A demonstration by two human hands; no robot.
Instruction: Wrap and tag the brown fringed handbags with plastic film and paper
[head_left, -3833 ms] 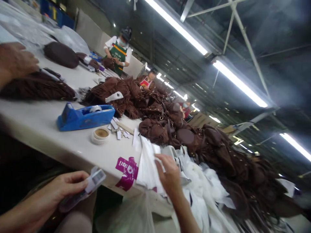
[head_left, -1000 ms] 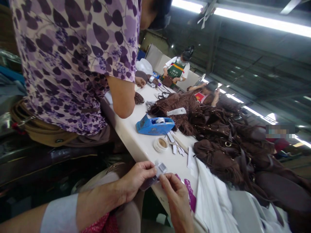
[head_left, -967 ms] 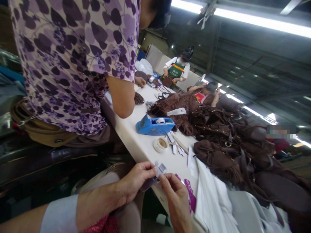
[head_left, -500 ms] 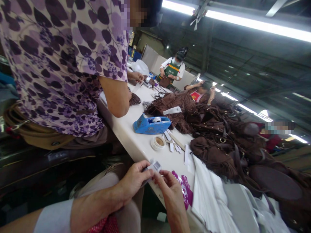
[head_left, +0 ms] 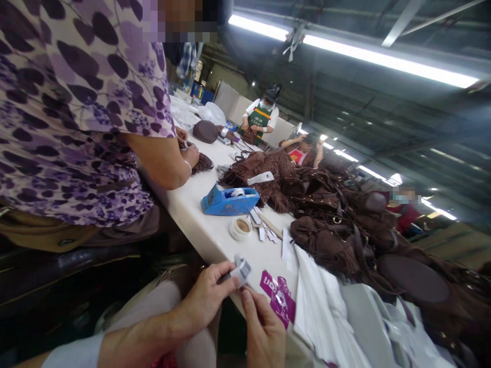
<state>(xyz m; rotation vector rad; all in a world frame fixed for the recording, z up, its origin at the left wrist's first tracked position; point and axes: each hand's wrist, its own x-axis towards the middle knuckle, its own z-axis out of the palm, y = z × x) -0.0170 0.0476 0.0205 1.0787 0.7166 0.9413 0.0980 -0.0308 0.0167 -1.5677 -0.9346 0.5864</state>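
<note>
My left hand [head_left: 209,289] pinches a small white printed label [head_left: 242,271] between thumb and fingers, just over the table's near edge. The label looks folded or layered, and its print is too small to read. Just below the label, my right hand [head_left: 264,327] has thumb and forefinger pressed together. Whatever they grip, if anything, is too small to make out. Beyond my right fingers lies a shiny purple packet [head_left: 279,297] with white lettering. A round white tub [head_left: 241,228] with brown contents sits past my left hand.
A blue tape dispenser [head_left: 230,199] and paper strips [head_left: 264,227] lie on the white table [head_left: 184,204]. Brown fringed bags [head_left: 326,214] are heaped along the right, with white cloth [head_left: 326,296] nearer me. A co-worker in a purple patterned shirt [head_left: 84,102] stands close on the left.
My right hand has drawn slightly down and away from the label, which stays in my left hand. The co-worker's hands have lowered to the table. The camera view has shifted a little.
</note>
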